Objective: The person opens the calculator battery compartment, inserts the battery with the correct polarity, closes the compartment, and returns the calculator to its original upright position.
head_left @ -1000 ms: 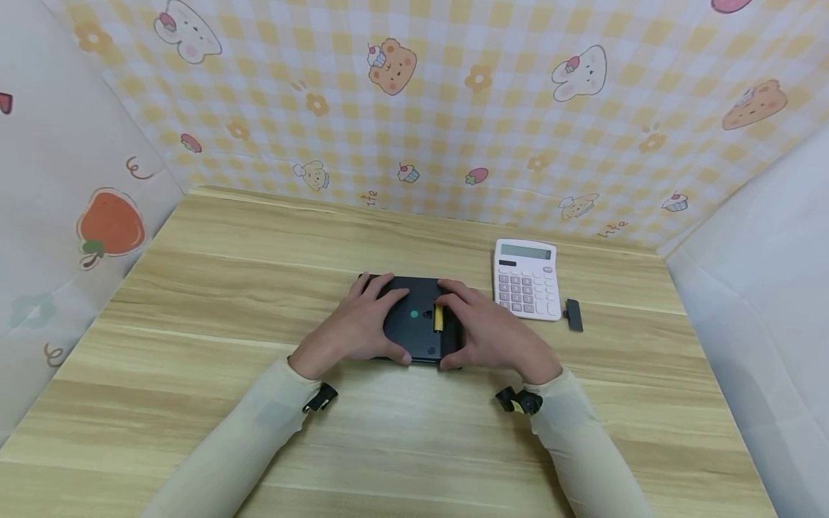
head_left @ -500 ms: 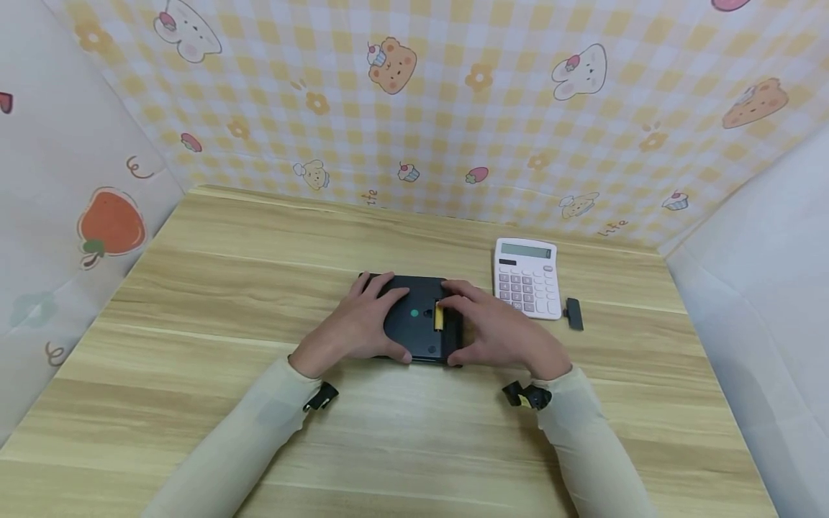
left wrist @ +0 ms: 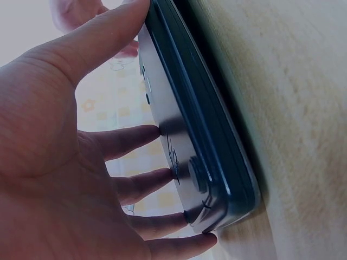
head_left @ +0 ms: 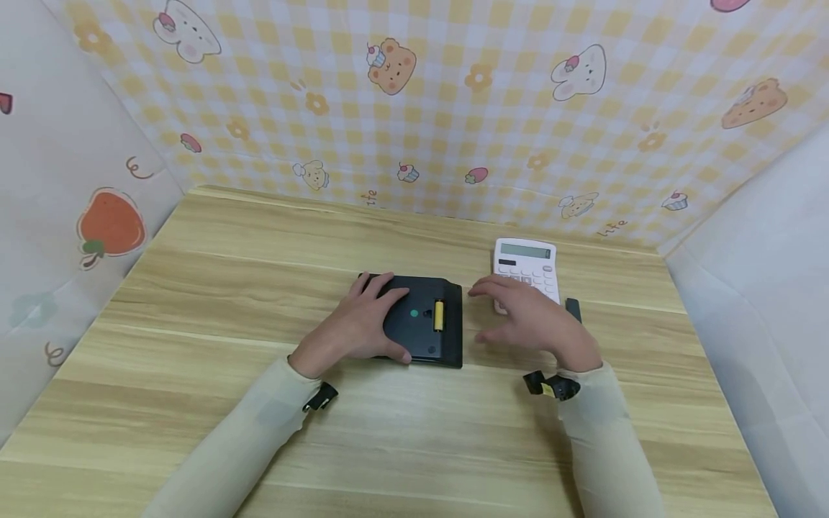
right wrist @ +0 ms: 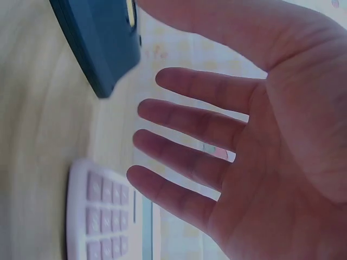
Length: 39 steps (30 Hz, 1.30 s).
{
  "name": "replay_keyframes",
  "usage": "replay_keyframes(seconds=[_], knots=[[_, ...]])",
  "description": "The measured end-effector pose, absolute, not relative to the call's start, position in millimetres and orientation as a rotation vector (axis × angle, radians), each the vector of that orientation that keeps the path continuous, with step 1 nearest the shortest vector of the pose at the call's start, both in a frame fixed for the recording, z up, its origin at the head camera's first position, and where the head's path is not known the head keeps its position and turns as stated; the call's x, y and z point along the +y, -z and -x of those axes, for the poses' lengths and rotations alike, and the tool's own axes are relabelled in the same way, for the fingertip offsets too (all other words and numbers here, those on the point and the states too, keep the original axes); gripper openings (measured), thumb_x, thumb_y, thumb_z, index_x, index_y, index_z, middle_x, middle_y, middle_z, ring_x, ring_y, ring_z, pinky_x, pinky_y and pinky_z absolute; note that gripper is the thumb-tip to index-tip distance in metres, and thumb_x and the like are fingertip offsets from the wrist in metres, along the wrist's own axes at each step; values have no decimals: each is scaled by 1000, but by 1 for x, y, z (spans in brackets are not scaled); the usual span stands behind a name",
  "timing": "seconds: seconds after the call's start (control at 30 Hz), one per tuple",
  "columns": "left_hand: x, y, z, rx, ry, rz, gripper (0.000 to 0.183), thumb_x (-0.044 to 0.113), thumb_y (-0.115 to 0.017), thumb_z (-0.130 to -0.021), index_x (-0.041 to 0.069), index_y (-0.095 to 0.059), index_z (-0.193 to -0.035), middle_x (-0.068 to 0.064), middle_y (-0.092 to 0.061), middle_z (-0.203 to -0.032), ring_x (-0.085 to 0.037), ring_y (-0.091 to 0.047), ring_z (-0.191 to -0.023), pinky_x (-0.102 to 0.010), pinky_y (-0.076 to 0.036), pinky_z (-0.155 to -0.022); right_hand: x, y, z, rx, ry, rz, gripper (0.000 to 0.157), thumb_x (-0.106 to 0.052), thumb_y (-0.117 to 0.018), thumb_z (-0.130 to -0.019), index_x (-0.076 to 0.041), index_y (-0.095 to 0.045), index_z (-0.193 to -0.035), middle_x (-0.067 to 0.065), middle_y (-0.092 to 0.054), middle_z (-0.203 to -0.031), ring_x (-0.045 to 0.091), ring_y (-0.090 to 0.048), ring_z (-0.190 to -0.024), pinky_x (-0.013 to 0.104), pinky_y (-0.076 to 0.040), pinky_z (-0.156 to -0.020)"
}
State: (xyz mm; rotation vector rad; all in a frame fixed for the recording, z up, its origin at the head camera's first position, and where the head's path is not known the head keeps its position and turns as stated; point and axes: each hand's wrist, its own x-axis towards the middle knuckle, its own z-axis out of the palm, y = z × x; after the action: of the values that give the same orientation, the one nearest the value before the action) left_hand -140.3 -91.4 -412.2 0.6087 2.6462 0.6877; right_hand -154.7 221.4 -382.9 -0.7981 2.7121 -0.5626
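A flat black calculator-like device point(head_left: 417, 331) lies on the table with its underside up, showing a green dot. Its battery slot is uncovered, and a yellow battery point(head_left: 439, 316) sits in it. My left hand point(head_left: 363, 324) rests spread over the device's left part, thumb by the near edge; in the left wrist view the outstretched fingertips touch the underside point(left wrist: 165, 116). Right of the device, apart from it, my right hand point(head_left: 527, 316) hovers with nothing in it, fingers extended in the right wrist view. It partly covers a white calculator point(head_left: 526, 259).
A small dark battery cover point(head_left: 573, 309) lies right of the white calculator, partly hidden behind the right hand. The wooden table point(head_left: 401, 446) meets a checked, cartoon-printed cloth point(head_left: 414, 122) at the back. Pale cloth stands at both sides.
My right hand has let go of the black device's right end and moved right, over the white calculator's lower part. The whole battery now shows. My left hand and the device stay put.
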Motion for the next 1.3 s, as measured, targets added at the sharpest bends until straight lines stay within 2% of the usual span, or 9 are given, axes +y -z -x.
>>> replay_keyframes(seconds=[0.17,0.33,0.6,0.87,1.1,1.3], knots=[[-91,412,140,2648,-680,-604,112,51,-99,-79,13,-45,-169,-17,-21,-180,-53,-9,-164,-70,-30,-124,237,378,158,2731,585,747,60,-24,-93,-89,-2,-70,-140,14,-70,-143,37,-63,-133,57,-49,-114],[-91,413,141,2648,-681,-603,112,51,-99,-79,13,-44,-170,-17,-20,-180,-53,-9,-164,-70,-30,-124,255,373,160,2772,597,694,61,-24,-94,-89,-2,-69,-140,19,-71,-140,41,-66,-128,60,-50,-111],[-92,413,141,2648,-677,-608,112,51,-99,-79,13,-45,-169,-17,-21,-180,-54,-10,-164,-70,-30,-124,284,369,161,2818,578,576,59,-20,-91,-91,-1,-69,-141,26,-69,-140,48,-64,-129,66,-49,-109],[-91,413,141,2648,-684,-606,112,51,-99,-79,13,-45,-169,-18,-21,-180,-55,-10,-164,-71,-30,-124,305,368,162,2818,587,438,59,-18,-89,-92,1,-67,-143,28,-68,-140,42,-68,-113,57,-54,-94],[-92,415,141,2660,-685,-626,113,51,-100,-78,12,-45,-169,-19,-22,-180,-56,-10,-164,-70,-28,-125,317,371,164,2777,577,314,60,-19,-88,-94,3,-65,-144,32,-63,-145,51,-60,-132,67,-50,-104],[-92,415,140,2658,-686,-628,113,51,-100,-78,12,-45,-169,-19,-22,-180,-56,-10,-163,-71,-28,-125,325,376,166,2766,553,241,59,-18,-88,-93,3,-66,-143,33,-62,-145,53,-57,-134,69,-47,-106]])
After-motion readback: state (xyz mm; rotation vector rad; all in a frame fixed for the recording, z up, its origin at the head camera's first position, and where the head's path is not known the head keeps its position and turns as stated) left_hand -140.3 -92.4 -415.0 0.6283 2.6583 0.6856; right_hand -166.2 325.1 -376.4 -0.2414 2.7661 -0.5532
